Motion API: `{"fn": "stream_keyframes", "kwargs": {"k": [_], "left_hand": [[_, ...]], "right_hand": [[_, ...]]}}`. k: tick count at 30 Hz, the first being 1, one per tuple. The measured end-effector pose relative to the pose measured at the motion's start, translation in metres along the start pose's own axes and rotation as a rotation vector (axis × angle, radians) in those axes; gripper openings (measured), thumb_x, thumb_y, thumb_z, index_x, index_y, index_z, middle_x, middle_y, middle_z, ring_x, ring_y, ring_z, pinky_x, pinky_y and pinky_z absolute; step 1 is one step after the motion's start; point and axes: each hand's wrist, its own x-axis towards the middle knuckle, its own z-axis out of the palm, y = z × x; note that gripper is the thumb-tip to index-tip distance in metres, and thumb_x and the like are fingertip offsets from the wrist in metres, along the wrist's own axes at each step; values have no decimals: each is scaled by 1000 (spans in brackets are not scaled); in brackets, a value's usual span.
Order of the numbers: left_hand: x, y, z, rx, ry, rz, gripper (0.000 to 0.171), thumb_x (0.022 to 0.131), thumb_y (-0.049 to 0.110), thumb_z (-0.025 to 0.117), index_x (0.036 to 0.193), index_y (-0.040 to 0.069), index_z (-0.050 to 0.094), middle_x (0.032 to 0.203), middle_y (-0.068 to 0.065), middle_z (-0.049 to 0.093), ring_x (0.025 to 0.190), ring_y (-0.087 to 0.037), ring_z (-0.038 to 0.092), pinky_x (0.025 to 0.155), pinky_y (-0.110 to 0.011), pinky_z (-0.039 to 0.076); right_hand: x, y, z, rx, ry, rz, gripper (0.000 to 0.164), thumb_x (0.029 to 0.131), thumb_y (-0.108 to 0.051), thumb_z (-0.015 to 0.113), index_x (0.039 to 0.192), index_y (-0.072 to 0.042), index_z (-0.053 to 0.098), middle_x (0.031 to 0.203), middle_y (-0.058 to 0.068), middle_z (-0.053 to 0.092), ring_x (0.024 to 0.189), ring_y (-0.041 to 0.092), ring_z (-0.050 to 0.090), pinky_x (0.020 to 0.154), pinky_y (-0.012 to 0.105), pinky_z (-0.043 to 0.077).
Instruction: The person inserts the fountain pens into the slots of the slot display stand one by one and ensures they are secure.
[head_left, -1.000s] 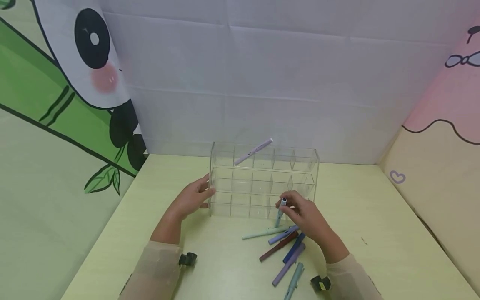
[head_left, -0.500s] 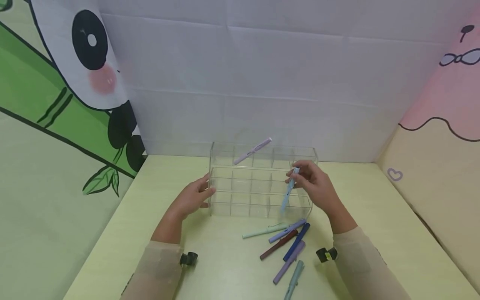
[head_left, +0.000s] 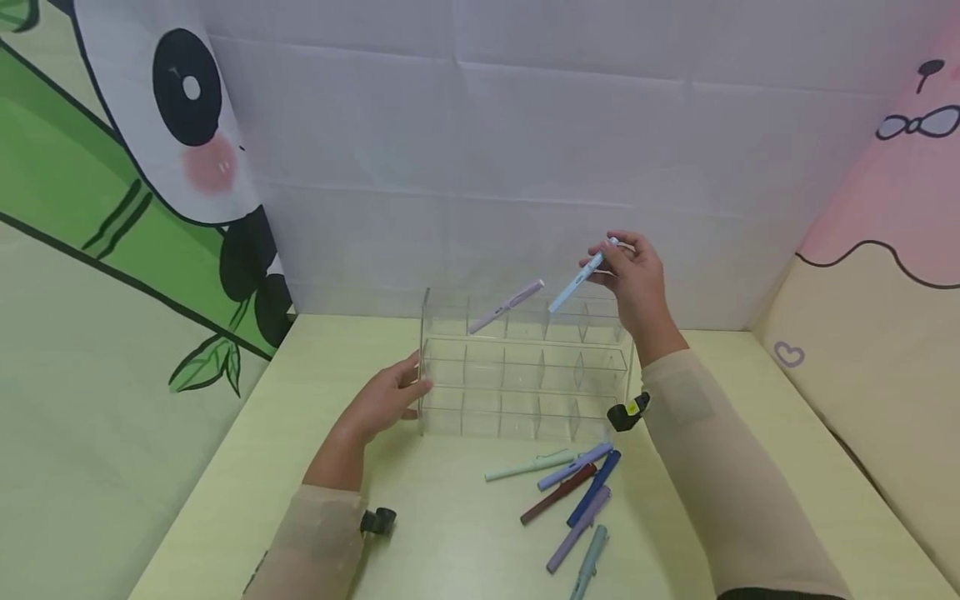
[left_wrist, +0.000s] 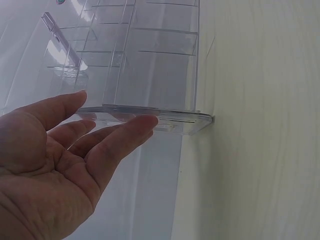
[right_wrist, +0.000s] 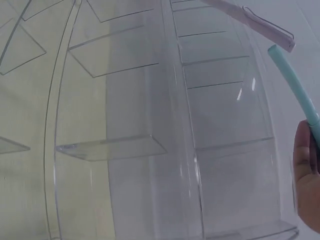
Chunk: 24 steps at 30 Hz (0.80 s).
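Note:
In my right hand (head_left: 633, 271) a light blue pen (head_left: 577, 283) is pinched near its upper end. It slants down to the left over the back row of the clear acrylic organizer (head_left: 521, 375). The right wrist view shows this pen (right_wrist: 295, 85) with part of the hand at the right edge. Left of it, a lavender pen (head_left: 506, 307) leans in a back-row compartment, its white-tipped end sticking up. My left hand (head_left: 382, 396) rests against the organizer's left side. In the left wrist view, its fairly straight fingers (left_wrist: 120, 140) touch the side panel.
Several pens lie loosely in front of the organizer: a mint pen (head_left: 528, 465), a periwinkle pen (head_left: 573, 467), a dark red pen (head_left: 557, 494), a dark blue pen (head_left: 594, 489), a purple pen (head_left: 577, 531) and a grey-green pen (head_left: 590, 562). A white backdrop (head_left: 525, 167) stands close behind.
My right hand has lifted the light blue pen from the organizer's front, up and back to above its back row. The left hand has stayed at the side.

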Motion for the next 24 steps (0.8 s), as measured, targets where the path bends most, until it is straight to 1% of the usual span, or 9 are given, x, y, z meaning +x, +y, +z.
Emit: {"fn": "stream_keyframes", "kwargs": {"k": [2,4,6,8,11,15,19,22,24], "left_hand": [[0,-1,0,-13,-1,0,75,96,45,60,158,33,19,158,-14,33,133,-34,50,92,-44,57],[-1,-1,0,-13,0,-3,74,97,45,60,157,34,19,158,-13,33,133,-34,50,92,-43,57],[-2,0,0,-8,-2,1,73,98,44,59,158,33,18,158,-14,32,132,-35,51,93,-44,56],[-3,1,0,3,3,-3,73,98,44,58,157,34,18,158,-14,32,129,-36,53,95,-45,55],[-4,2,-1,10,6,8,73,98,43,58,158,33,17,158,-14,32,129,-36,54,95,-46,55],[-3,2,-1,3,2,18,73,98,44,59,158,34,17,158,-14,32,132,-34,51,93,-44,56],[-2,1,-1,3,1,10,74,97,45,59,157,35,17,159,-14,31,131,-35,52,94,-45,56],[-1,0,0,2,3,1,74,97,46,60,157,36,18,158,-13,32,131,-35,52,94,-45,55],[-1,0,1,-2,4,3,74,97,45,60,157,36,18,158,-13,32,132,-34,51,94,-44,56]], "right_hand": [[3,4,2,45,41,3,34,98,-13,60,128,-1,47,105,17,65,89,27,72,79,34,61],[4,7,3,55,72,-4,36,98,-12,59,129,1,45,103,16,64,88,26,72,79,34,61],[4,10,4,43,79,-13,38,99,-11,58,131,4,43,102,15,64,88,26,72,79,35,61],[4,12,4,26,62,-17,37,98,-10,59,130,4,44,101,16,65,88,28,72,79,36,61],[4,14,4,-28,-15,-18,36,97,-10,61,128,3,47,101,16,66,90,30,72,80,38,61],[3,16,0,-99,-159,-14,25,97,-10,63,117,0,53,99,17,67,91,29,72,83,40,60],[4,17,-4,-166,-304,-4,23,98,-11,61,112,6,54,100,17,66,95,32,70,87,44,59],[3,17,-5,-234,-376,5,27,99,-12,60,110,12,53,102,17,66,98,33,68,89,49,56],[2,15,-5,-276,-416,10,27,100,-11,58,108,14,54,104,19,66,99,34,67,90,52,55]]}}
